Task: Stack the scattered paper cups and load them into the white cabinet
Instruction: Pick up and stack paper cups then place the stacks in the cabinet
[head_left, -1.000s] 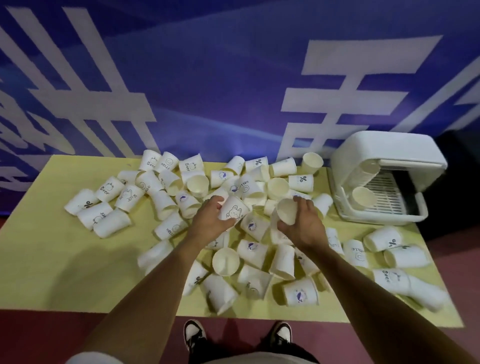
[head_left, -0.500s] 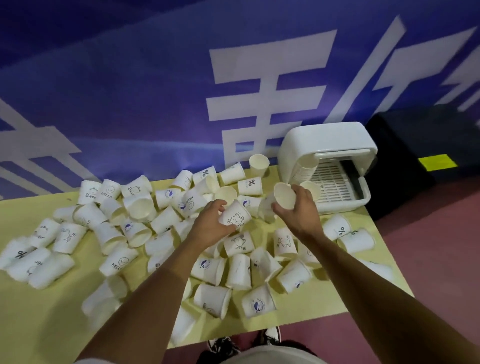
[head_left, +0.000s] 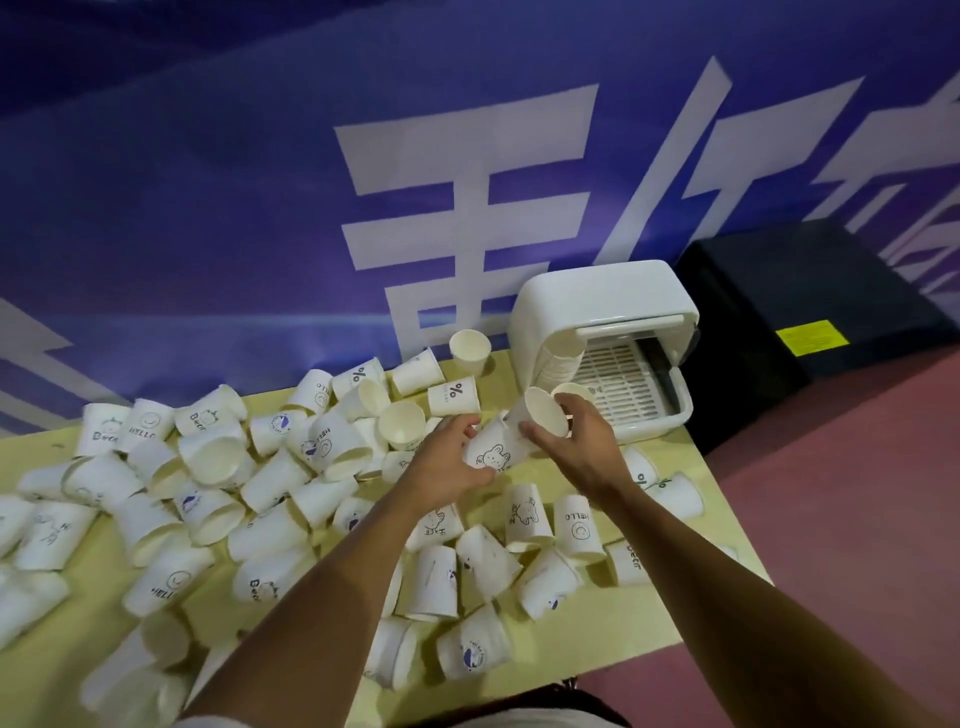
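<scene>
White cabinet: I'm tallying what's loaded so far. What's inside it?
Inside the white cabinet: a stack of nested cups against the left wall, a slotted tray as floor. The right hand and its cup cover the front left corner; the back is unseen.

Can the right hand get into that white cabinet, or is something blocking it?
Probably yes: the right hand, gripping a plain cup, is right beside the open front of the white cabinet, with nothing between them.

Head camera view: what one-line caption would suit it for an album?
Left hand grips a bear-print cup, right hand grips a second cup, near the open white cabinet on a cup-strewn table.
</scene>
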